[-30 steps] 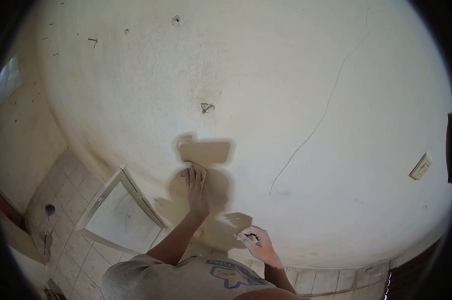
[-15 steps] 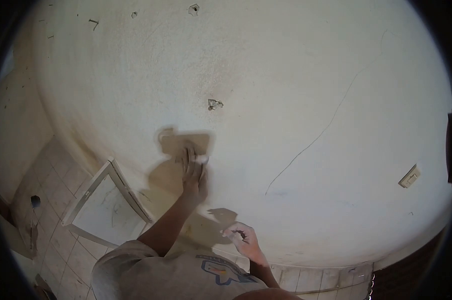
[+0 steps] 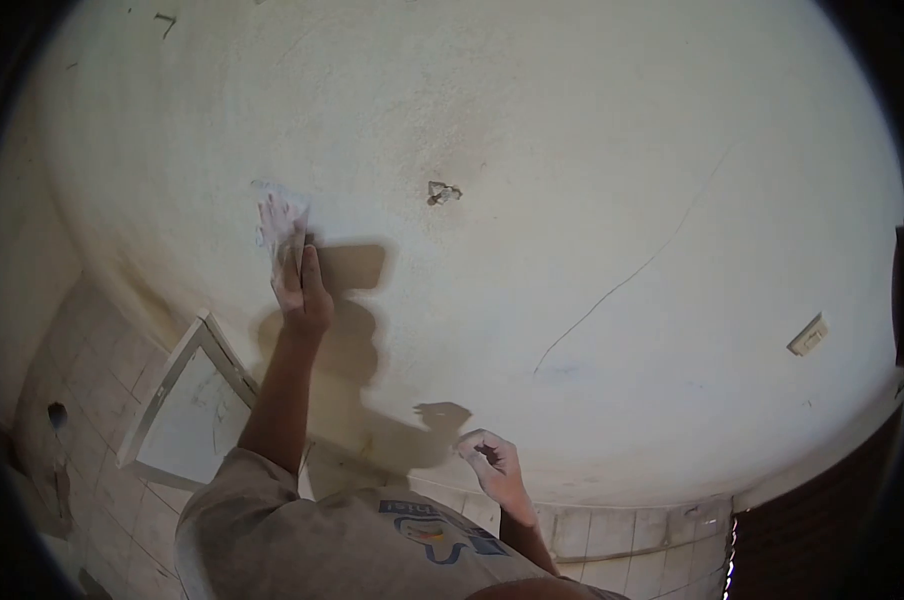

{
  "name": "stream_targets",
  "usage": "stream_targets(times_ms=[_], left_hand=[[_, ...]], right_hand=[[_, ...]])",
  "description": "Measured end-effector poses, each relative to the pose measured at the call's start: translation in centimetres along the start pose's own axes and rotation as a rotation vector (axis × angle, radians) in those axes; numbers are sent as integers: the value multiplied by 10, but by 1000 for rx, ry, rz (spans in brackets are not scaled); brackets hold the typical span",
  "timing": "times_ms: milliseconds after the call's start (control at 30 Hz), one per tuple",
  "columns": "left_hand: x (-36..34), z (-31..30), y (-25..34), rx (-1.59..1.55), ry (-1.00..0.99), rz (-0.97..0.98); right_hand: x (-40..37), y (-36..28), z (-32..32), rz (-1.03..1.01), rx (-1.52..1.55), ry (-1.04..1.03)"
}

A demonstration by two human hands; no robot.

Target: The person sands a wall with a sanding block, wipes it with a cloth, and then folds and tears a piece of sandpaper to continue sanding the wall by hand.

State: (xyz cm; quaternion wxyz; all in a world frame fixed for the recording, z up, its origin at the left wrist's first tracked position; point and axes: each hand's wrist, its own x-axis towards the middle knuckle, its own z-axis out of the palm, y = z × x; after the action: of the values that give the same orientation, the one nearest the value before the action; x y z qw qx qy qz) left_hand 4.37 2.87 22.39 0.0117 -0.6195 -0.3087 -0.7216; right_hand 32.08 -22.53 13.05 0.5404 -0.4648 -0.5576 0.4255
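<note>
"What has shifted?"

"Up and to the left along the chalky, cream-white plaster wall [image 3: 592,180]: that's where my left hand [image 3: 297,255] has gone since the earlier view."

"And what's in it?"

"A thin, pale, flat sheet [image 3: 299,238], gripped along my fingers. It's blurred, so I can't tell its material. My fingers look dusted white."

"How does it lie?"

"At my left fingers, by the wall, its visible edge running roughly up and down, in line with them. That's the relation that counts. The left hand is the nearer one, already on it."

"Your other hand?"

"My right hand [image 3: 492,465] is well apart, lower and to the right, loosely curled with a gap at the thumb. I see nothing in it."

"Further out?"

"A brown shadow [image 3: 352,265] just right of my left hand, then a small, ragged hole [image 3: 443,193] in the plaster. Low on the left stands a white-framed, pale panel [image 3: 194,425] by the tiled floor [image 3: 102,500]; far right, a cream, rectangular switch plate [image 3: 808,334]."
</note>
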Motion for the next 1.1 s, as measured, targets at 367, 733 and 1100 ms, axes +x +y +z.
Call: stream_targets(times_ms=[367, 733, 1100], left_hand=[[-146, 19, 16, -59, -408, 228], [-76, 52, 35, -26, -127, 78], [-240, 16, -32, 302, -484, 117]], right_hand=[[4, 25, 42, 179, -8, -132], [18, 3, 4, 120, -47, -176], [7, 12, -17, 66, -187, -176]])
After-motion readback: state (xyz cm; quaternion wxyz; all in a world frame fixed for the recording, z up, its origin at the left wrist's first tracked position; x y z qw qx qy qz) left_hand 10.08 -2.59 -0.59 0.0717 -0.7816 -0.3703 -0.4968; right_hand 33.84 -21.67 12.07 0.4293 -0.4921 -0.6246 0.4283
